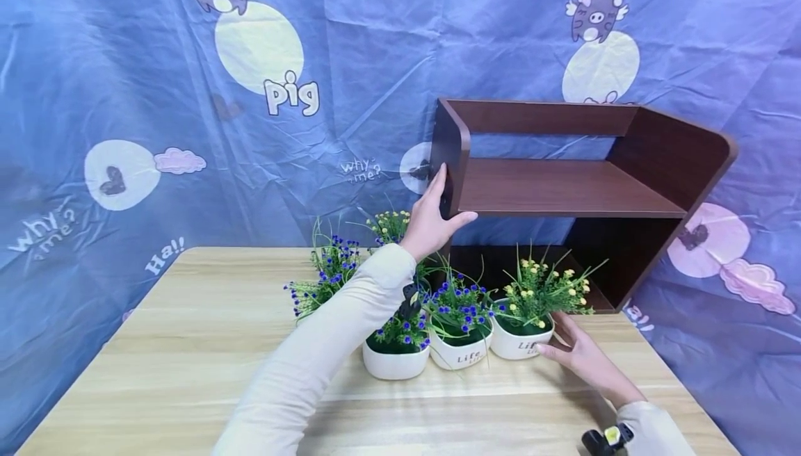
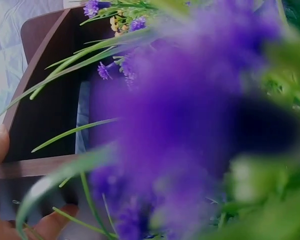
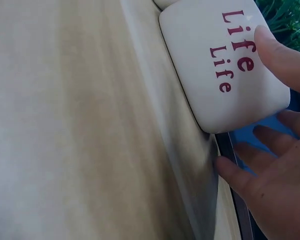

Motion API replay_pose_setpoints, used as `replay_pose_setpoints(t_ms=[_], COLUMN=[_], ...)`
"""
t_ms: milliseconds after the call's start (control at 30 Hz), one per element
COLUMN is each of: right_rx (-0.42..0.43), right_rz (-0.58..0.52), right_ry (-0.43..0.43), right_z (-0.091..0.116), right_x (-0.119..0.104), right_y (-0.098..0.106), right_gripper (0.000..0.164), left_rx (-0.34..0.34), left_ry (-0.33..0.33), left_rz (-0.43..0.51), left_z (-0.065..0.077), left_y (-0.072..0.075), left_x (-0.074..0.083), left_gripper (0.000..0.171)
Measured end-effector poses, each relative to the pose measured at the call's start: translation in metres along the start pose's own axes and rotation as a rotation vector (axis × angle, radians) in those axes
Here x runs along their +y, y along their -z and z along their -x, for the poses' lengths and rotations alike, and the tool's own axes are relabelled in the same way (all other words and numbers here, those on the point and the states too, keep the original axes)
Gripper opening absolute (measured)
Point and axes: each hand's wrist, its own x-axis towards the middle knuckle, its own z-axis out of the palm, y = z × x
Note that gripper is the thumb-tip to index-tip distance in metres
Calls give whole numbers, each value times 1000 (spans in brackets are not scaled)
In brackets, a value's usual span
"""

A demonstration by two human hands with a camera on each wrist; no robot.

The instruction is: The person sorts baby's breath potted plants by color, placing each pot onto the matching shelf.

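Observation:
My left hand [image 1: 432, 223] grips the left side panel of a dark brown two-tier desktop shelf [image 1: 563, 185], fingers along its outer face and thumb across the front edge. In the left wrist view, blurred purple flowers [image 2: 165, 115] hide much of the shelf. My right hand [image 1: 585, 355] is at the right side of a white pot [image 1: 522, 345] with yellow flowers. Its thumb meets the pot near the rim in the right wrist view, while the other fingers are spread beside it. "Life" is printed on this pot [image 3: 215, 65].
Left of the yellow-flowered pot, a white pot [image 1: 463, 354] and another pot [image 1: 395, 365] with blue-purple flowers stand in a row. More flowering plants [image 1: 334, 261] are behind my left forearm. All stand on a light wooden table [image 1: 188, 324] before a blue patterned cloth [image 1: 375, 39].

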Motion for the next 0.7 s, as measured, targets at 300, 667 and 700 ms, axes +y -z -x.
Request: replay_pose_setpoints(t_ms=[300, 667, 700], right_rx=[-56, -70, -65], right_rz=[-37, -29, -21], right_ry=[-36, -25, -29], right_z=[-10, -7, -6], right_x=[3, 2, 1], right_y=[4, 4, 4], right_gripper=[93, 87, 87], left_rx=[-17, -15, -13], left_ry=[-2, -11, -15], left_rz=[2, 1, -1], left_z=[0, -1, -2], left_y=[-1, 2, 2], left_x=[2, 0, -1], left_gripper=[97, 97, 97])
